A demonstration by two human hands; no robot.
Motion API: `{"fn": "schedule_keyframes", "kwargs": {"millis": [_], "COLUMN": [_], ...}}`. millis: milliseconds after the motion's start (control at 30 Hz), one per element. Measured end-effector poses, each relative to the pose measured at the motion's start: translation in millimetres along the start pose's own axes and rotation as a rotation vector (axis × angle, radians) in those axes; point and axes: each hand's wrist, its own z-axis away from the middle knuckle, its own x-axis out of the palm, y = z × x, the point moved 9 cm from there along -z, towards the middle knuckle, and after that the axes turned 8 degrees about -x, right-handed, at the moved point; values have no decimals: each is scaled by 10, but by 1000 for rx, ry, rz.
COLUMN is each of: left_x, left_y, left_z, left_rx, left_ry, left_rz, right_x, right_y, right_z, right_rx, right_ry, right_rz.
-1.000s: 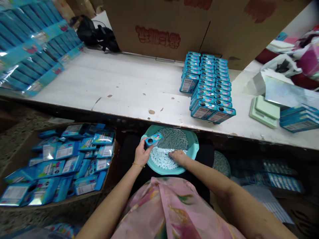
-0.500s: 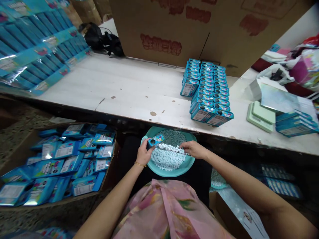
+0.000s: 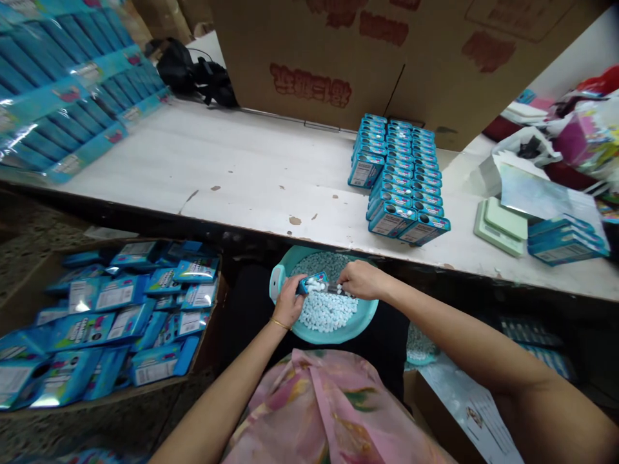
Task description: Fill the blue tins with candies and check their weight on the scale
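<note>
My left hand (image 3: 289,301) grips a small blue box (image 3: 313,282) over a turquoise basin (image 3: 276,282); white pellets are heaped at its top. My right hand (image 3: 362,280) is closed on a narrow, see-through scoop (image 3: 333,289), whose far end meets the top of the box. A few white pellets lie on the scoop near my fingers. Below both hands, the basin holds many pale blue-white pellets (image 3: 326,312). My fingers hide part of the scoop's handle and the lower part of the box.
Rows of blue boxes (image 3: 403,177) stand on the white table (image 3: 242,174). A carton (image 3: 213,328) full of blue boxes is at my left. Wrapped boxes (image 3: 62,84) sit back left, with a large cardboard box (image 3: 338,58) behind. A green scale (image 3: 500,225) stands right.
My right hand has moved left with the scoop, bringing its end to the box. The box has shifted slightly right and down, and white pellets now cover its top.
</note>
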Motion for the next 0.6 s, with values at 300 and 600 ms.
{"fn": "schedule_keyframes", "kwargs": {"millis": [300, 600], "left_x": [-108, -315], "left_y": [-59, -135], "left_z": [3, 51], "left_rx": [-51, -130], "left_ry": [50, 129], "left_rz": [60, 60], "right_x": [24, 1348], "right_y": [330, 601], "right_z": [382, -332], "right_rx": [20, 201], "right_ry": [124, -7], "right_rz": [-138, 41]}}
